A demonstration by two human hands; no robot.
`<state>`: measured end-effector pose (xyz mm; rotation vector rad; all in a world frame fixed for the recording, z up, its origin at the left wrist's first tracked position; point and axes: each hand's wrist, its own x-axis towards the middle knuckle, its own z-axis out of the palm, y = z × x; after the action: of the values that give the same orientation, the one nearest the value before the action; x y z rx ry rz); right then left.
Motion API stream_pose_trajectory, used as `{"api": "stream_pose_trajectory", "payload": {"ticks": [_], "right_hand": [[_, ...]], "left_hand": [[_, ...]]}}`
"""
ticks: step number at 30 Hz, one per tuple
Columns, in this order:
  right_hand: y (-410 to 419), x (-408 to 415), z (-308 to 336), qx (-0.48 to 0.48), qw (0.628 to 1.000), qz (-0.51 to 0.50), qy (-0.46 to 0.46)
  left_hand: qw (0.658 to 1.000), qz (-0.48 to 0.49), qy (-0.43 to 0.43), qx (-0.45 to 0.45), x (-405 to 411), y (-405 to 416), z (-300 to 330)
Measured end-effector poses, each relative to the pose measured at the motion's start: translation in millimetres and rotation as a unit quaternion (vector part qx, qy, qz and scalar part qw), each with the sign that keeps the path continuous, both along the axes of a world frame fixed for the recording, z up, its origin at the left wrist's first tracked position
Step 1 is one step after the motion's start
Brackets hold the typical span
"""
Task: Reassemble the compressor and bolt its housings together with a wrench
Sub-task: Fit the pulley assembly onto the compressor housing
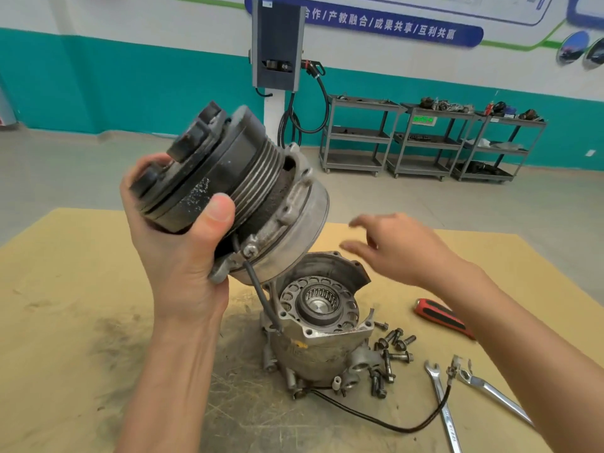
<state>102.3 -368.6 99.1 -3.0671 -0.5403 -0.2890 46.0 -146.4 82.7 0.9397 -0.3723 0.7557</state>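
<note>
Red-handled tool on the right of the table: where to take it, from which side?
Take the red-handled tool round its handle from above. It lies flat on the table; the upper-left end is free, the rest runs under the right forearm. The open right hand hovers nearest.

The front housing with its grooved black pulley and clutch plate is being held tilted in the air above the rear housing, clear of it. The rear housing is being left standing upright on the yellow tabletop, its open end facing up so that a needle bearing inside a ring of holes is being shown. A cluster of loose flange bolts and two shiny open-end wrenches are lying just right of it.
</note>
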Motion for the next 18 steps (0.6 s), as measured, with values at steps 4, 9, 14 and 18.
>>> {"api": "stream_pose_trajectory", "payload": {"ticks": [4,9,14,18], "right_hand": [[3,-23,21,0.424,0.893,0.139,0.058],[23,-39,20,0.481,0.818,0.249,0.196],[21,-39,-7,0.568,0.774,0.241,0.142],[18,-37,-32,0.61,0.751,0.217,0.13]], "left_hand": [[0.998,0.037,0.002,0.045,2,-8,-3],[0.993,0.043,0.009,0.114,6,-22,-11],[0.975,0.063,0.031,0.209,13,-32,-23],[0.969,0.042,0.051,0.237,14,-38,-27]]}}
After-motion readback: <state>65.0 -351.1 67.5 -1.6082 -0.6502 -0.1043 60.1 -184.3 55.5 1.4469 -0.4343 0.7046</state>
